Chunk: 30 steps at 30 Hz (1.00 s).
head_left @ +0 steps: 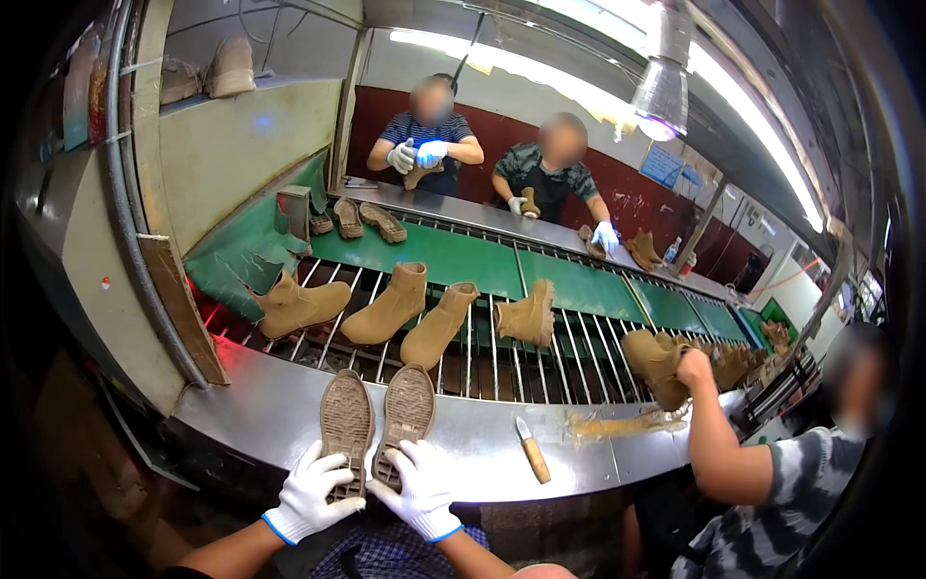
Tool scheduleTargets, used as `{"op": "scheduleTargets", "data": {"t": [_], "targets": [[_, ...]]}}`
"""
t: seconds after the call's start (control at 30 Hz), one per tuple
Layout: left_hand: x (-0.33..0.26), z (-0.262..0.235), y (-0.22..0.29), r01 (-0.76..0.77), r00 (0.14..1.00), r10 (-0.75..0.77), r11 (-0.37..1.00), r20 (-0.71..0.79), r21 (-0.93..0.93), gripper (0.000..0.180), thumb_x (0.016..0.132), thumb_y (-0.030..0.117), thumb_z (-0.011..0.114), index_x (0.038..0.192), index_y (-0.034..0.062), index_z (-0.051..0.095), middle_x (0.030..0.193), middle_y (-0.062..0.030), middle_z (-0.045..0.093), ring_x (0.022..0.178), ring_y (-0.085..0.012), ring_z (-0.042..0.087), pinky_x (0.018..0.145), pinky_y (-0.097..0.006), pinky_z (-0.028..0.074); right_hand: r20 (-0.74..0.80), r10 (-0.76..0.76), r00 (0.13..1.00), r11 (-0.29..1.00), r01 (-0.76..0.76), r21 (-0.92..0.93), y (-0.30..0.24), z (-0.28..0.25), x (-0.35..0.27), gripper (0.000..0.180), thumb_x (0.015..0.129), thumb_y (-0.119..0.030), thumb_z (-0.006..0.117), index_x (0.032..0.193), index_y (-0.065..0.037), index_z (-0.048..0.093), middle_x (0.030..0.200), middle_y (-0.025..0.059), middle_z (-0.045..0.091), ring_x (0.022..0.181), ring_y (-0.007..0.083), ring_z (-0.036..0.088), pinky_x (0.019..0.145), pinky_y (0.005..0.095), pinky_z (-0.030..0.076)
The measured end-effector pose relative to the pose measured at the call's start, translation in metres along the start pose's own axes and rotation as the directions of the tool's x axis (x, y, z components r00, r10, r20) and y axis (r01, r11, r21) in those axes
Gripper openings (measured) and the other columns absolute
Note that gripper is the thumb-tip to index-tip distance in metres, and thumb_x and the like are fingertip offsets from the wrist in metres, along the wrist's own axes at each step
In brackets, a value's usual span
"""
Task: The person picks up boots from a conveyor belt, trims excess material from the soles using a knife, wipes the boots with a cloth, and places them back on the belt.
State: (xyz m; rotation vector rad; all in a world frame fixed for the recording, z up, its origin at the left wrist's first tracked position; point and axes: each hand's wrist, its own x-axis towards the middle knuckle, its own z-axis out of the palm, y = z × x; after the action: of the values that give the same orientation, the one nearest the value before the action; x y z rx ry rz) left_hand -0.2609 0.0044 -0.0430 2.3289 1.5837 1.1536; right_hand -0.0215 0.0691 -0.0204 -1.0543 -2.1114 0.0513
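Snugly, the left hand [313,492], in a white knit glove, pinches the heel end of one brown shoe sole [347,415], while the right hand [422,490], gloved alike, grips the heel of a second brown sole [409,405]. Both soles lie side by side over the near edge of the steel counter [260,410], toes pointing away, latticed faces up. Right of them on the counter rests a wooden-handled knife [533,454]. Just beyond, four tan ankle boots [388,307] sit on the metal-rod conveyor [579,352], the rightmost tipped on its side. A green strip [463,259] runs behind, with more soles [383,222] at its left end. At right, a co-worker's bare hand [693,369] touches a tan boot [659,365]; across the line, two people in gloves handle footwear.
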Motion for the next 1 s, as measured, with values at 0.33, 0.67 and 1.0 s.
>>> {"op": "scheduleTargets", "data": {"t": [0.33, 0.67, 1.0], "targets": [[-0.021, -0.019, 0.006, -0.069, 0.978, 0.086, 0.993, -0.190, 0.095, 0.041, 0.077, 0.015, 0.093, 0.108, 0.0036, 0.068, 0.122, -0.0194, 0.072, 0.125, -0.0500, 0.068, 0.104, -0.055, 0.058, 0.182, 0.050, 0.982, 0.996, -0.063, 0.066, 0.024, 0.008, -0.014, 0.061, 0.078, -0.051, 0.094, 0.118, -0.007, 0.081, 0.137, 0.0223, 0.071, 0.130, 0.0425, 0.066, 0.114, 0.0517, 0.053], [-0.019, -0.077, -0.042, 0.152, 0.938, -0.020, 0.921, -0.346, 0.358, 0.066, 0.083, 0.016, 0.088, 0.142, 0.0011, 0.063, 0.146, -0.0251, 0.061, 0.144, -0.0535, 0.053, 0.122, -0.057, 0.045, 0.110, -0.009, 0.994, 0.997, 0.000, 0.079, 0.021, 0.012, -0.020, 0.056, 0.076, -0.043, 0.096, 0.113, -0.007, 0.078, 0.129, 0.0174, 0.072, 0.122, 0.0425, 0.067, 0.104, 0.0516, 0.056], [0.038, 0.060, -0.020, 0.160, 0.944, -0.180, 0.983, -0.276, -0.094, 0.054, 0.089, 0.028, 0.088, 0.131, -0.0003, 0.071, 0.131, -0.0246, 0.073, 0.122, -0.0439, 0.070, 0.107, -0.051, 0.057, 0.370, 0.096, 0.924, 0.857, -0.266, 0.442, 0.062, -0.026, 0.001, 0.045, 0.096, -0.030, 0.084, 0.133, -0.008, 0.071, 0.146, 0.0207, 0.067, 0.129, 0.0373, 0.069, 0.116, 0.0481, 0.052]]}}
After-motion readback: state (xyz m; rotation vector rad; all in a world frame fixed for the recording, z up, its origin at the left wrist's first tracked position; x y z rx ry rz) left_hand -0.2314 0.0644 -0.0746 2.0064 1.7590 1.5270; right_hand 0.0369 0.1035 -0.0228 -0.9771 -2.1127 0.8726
